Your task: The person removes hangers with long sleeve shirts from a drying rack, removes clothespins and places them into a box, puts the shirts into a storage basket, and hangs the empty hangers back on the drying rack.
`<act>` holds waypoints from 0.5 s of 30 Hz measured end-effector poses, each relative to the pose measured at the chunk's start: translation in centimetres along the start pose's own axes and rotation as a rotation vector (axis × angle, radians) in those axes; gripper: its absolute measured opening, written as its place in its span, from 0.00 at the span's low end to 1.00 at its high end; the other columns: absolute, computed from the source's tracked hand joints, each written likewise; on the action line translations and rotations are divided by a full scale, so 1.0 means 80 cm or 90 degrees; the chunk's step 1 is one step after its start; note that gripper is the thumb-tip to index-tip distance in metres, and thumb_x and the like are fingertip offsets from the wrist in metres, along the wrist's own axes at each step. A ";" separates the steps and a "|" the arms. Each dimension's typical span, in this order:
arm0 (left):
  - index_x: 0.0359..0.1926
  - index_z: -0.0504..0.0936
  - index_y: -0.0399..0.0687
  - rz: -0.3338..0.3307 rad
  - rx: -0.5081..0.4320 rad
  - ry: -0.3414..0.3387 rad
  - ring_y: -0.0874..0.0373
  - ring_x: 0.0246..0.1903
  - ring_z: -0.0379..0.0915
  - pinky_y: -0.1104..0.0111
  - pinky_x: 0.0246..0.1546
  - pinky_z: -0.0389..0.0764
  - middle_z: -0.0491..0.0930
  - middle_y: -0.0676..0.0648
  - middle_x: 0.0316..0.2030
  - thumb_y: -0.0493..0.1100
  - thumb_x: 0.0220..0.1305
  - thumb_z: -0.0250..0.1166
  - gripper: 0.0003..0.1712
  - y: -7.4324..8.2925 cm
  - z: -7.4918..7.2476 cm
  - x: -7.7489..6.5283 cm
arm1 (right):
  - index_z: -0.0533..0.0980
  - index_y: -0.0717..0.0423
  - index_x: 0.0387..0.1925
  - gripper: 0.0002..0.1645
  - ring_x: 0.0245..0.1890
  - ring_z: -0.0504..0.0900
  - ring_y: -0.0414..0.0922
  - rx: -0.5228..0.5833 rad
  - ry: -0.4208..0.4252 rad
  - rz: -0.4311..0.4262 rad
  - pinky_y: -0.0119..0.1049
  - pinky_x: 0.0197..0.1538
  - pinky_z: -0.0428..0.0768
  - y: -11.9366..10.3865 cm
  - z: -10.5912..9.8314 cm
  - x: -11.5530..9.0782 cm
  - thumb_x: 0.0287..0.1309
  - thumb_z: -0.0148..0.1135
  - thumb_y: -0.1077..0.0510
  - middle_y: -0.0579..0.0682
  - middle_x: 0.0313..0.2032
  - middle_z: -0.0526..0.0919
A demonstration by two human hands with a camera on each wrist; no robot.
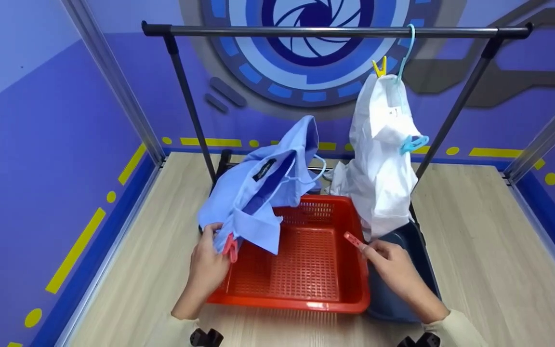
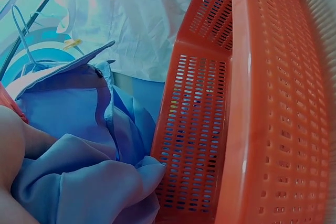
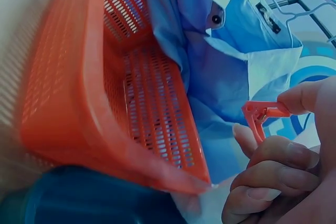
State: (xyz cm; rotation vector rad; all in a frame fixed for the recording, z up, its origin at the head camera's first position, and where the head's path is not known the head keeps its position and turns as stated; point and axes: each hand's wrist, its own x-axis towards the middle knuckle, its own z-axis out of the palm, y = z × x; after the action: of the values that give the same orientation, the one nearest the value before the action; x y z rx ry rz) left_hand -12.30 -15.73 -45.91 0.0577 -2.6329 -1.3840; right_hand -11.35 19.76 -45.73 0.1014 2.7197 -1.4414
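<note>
Two hands show in the head view: at lower left of centre the left hand (image 1: 209, 260) grips the blue shirt (image 1: 229, 197), which hangs over the left part of the red basket (image 1: 287, 302), with a red peg (image 1: 231, 248) beside the fingers, and at lower right the right hand (image 1: 395, 270) pinches a second red peg (image 1: 352, 239). In the left wrist view, the blue shirt occupies the lower left. In the right wrist view, the second red peg is held at right of centre.
</note>
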 end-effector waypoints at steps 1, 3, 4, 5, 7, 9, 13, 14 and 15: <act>0.60 0.67 0.40 0.001 0.000 0.000 0.50 0.39 0.74 0.62 0.40 0.76 0.78 0.41 0.41 0.40 0.65 0.61 0.24 0.000 0.000 0.000 | 0.79 0.58 0.26 0.17 0.24 0.71 0.38 -0.007 -0.002 0.002 0.29 0.30 0.67 0.002 -0.001 0.000 0.65 0.56 0.52 0.51 0.23 0.80; 0.60 0.67 0.40 0.000 -0.001 -0.002 0.50 0.38 0.74 0.62 0.40 0.76 0.78 0.41 0.41 0.39 0.65 0.61 0.24 0.000 0.000 0.000 | 0.80 0.58 0.27 0.16 0.23 0.70 0.38 -0.020 -0.007 0.008 0.29 0.29 0.66 0.006 -0.004 0.000 0.64 0.55 0.53 0.50 0.22 0.79; 0.60 0.66 0.40 -0.002 -0.002 -0.003 0.51 0.38 0.74 0.63 0.40 0.76 0.78 0.41 0.41 0.39 0.65 0.60 0.24 0.000 0.000 0.000 | 0.80 0.58 0.26 0.16 0.23 0.69 0.38 -0.026 -0.010 0.012 0.29 0.29 0.65 0.008 -0.005 0.000 0.64 0.55 0.53 0.49 0.20 0.78; 0.60 0.66 0.40 -0.002 -0.002 -0.003 0.51 0.39 0.74 0.63 0.40 0.76 0.78 0.41 0.41 0.40 0.65 0.60 0.24 0.000 0.000 0.000 | 0.80 0.58 0.26 0.15 0.22 0.68 0.39 -0.038 -0.011 0.016 0.30 0.28 0.64 0.010 -0.007 0.000 0.63 0.55 0.53 0.47 0.19 0.76; 0.60 0.66 0.40 -0.001 -0.005 -0.003 0.51 0.38 0.74 0.63 0.40 0.76 0.77 0.41 0.41 0.40 0.66 0.60 0.24 0.000 0.000 0.000 | 0.80 0.57 0.26 0.14 0.20 0.66 0.38 -0.060 -0.013 0.023 0.29 0.26 0.63 0.014 -0.010 0.000 0.61 0.55 0.54 0.44 0.16 0.71; 0.59 0.67 0.39 0.003 -0.008 -0.001 0.51 0.38 0.74 0.63 0.39 0.76 0.77 0.41 0.40 0.40 0.66 0.60 0.23 0.001 0.001 0.000 | 0.80 0.56 0.25 0.13 0.19 0.65 0.39 -0.082 -0.011 0.021 0.30 0.25 0.63 0.018 -0.013 0.000 0.60 0.55 0.54 0.42 0.15 0.68; 0.59 0.67 0.39 0.012 -0.016 0.005 0.53 0.35 0.74 0.65 0.37 0.77 0.77 0.41 0.39 0.40 0.65 0.61 0.23 0.002 0.001 -0.001 | 0.79 0.54 0.24 0.13 0.18 0.66 0.39 -0.122 0.002 0.021 0.31 0.24 0.64 0.027 -0.019 0.001 0.59 0.56 0.52 0.41 0.15 0.68; 0.59 0.67 0.39 0.012 -0.017 0.004 0.54 0.34 0.74 0.65 0.37 0.77 0.77 0.42 0.39 0.40 0.66 0.61 0.23 0.002 0.002 -0.001 | 0.79 0.54 0.24 0.13 0.19 0.66 0.39 -0.130 0.003 0.023 0.31 0.24 0.64 0.029 -0.020 0.001 0.59 0.56 0.52 0.42 0.15 0.69; 0.59 0.67 0.38 0.016 -0.018 0.005 0.55 0.32 0.74 0.66 0.35 0.77 0.77 0.42 0.38 0.40 0.66 0.61 0.23 0.002 0.002 -0.002 | 0.79 0.54 0.24 0.14 0.19 0.67 0.39 -0.140 0.004 0.026 0.31 0.24 0.65 0.032 -0.021 0.002 0.60 0.57 0.51 0.42 0.16 0.70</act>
State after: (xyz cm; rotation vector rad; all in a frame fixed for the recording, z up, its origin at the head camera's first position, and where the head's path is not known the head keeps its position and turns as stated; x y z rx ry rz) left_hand -12.19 -15.53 -45.89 0.0269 -2.5974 -1.4092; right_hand -11.32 22.58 -46.86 0.1488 2.8415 -1.1242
